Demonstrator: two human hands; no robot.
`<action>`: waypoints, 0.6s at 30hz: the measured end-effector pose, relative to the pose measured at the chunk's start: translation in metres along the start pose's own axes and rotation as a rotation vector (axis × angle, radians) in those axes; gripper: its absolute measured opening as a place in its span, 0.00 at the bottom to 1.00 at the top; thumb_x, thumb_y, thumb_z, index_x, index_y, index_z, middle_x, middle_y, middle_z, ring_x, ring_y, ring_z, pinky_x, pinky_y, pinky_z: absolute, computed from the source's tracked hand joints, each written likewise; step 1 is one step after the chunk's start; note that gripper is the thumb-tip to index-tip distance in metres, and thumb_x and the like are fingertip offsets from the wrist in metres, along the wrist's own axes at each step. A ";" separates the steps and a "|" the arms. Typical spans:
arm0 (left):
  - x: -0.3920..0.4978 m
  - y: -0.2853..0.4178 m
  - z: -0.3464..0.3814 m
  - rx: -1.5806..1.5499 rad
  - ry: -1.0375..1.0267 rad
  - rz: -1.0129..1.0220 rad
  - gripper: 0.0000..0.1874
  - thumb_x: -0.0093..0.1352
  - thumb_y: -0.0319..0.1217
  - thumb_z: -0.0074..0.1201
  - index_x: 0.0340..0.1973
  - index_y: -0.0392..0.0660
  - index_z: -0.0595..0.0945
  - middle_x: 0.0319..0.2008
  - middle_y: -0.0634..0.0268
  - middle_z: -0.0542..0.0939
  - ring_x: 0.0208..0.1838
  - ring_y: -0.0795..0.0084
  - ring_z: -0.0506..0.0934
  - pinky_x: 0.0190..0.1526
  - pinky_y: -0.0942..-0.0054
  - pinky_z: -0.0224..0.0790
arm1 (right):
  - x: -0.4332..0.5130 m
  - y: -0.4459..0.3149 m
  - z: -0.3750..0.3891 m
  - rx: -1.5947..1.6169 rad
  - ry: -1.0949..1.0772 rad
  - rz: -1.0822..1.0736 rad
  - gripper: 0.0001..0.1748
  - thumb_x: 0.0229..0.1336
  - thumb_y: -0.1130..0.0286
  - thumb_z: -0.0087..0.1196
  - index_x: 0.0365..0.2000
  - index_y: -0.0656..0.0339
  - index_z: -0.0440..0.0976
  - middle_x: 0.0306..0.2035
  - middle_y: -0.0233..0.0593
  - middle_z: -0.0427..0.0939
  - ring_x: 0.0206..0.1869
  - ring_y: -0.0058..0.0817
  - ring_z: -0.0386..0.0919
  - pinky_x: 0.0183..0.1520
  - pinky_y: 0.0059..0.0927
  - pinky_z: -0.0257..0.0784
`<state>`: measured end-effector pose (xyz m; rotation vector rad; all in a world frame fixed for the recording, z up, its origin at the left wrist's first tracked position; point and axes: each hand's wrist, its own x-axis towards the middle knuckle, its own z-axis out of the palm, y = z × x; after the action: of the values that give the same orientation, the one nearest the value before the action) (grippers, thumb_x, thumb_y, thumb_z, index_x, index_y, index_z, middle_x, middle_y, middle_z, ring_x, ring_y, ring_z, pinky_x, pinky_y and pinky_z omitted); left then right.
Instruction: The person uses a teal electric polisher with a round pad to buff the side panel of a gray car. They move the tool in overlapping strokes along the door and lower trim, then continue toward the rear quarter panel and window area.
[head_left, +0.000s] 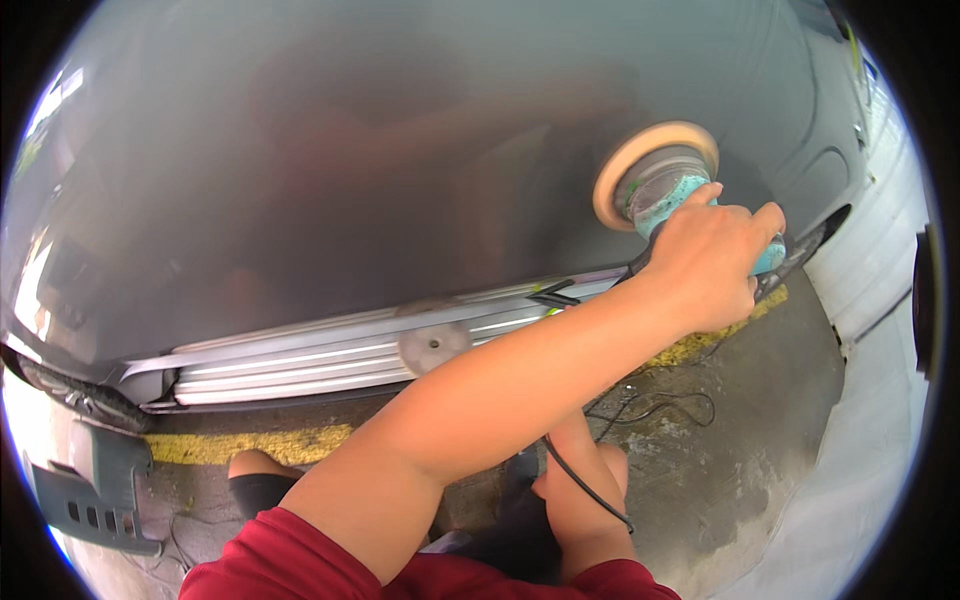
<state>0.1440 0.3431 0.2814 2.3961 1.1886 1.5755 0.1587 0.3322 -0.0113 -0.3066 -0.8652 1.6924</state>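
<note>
My left hand (709, 259) reaches across to the right and grips a teal power polisher (679, 196) by its body. The round orange-yellow pad (611, 184) of the polisher is at the glossy dark grey side panel of a car (420, 187); its rim looks blurred. A black cord runs from under my left forearm over my right forearm (589, 487). My right hand is out of view behind the left forearm. Below the panel runs a ribbed silver side step (300, 371). On it lies a round grey disc (433, 352) with a centre hole.
Black cord (697, 401) loops over the wet concrete floor (750, 420). A yellow painted line (247, 448) runs beneath the car. At the left are a car wheel (82, 397) and a slotted grey plastic part (97, 487). White sheeting (877, 300) stands close on the right.
</note>
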 end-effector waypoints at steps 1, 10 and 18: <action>-0.012 0.004 -0.017 -0.017 0.051 0.017 0.25 0.59 0.27 0.65 0.52 0.47 0.77 0.38 0.56 0.86 0.47 0.51 0.83 0.73 0.45 0.59 | -0.002 0.002 0.001 -0.060 -0.012 -0.015 0.47 0.40 0.67 0.80 0.62 0.63 0.69 0.57 0.43 0.77 0.60 0.34 0.77 0.60 0.38 0.75; -0.148 0.012 -0.179 0.249 0.335 0.132 0.35 0.56 0.33 0.75 0.57 0.42 0.75 0.42 0.59 0.88 0.50 0.63 0.86 0.74 0.47 0.58 | -0.033 0.052 0.074 -0.800 -0.325 -0.271 0.46 0.38 0.65 0.80 0.60 0.63 0.71 0.57 0.45 0.78 0.59 0.34 0.78 0.61 0.38 0.75; -0.270 0.008 -0.250 0.107 0.783 0.004 0.41 0.58 0.39 0.74 0.62 0.45 0.68 0.39 0.56 0.84 0.50 0.54 0.85 0.78 0.35 0.47 | -0.055 0.050 0.133 -1.018 -0.569 -0.289 0.52 0.34 0.64 0.78 0.65 0.57 0.68 0.50 0.46 0.78 0.55 0.50 0.76 0.59 0.46 0.72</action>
<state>-0.1025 0.0826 0.1988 1.8403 1.3622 2.6254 0.0584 0.2268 0.0337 -0.3486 -2.0676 0.9474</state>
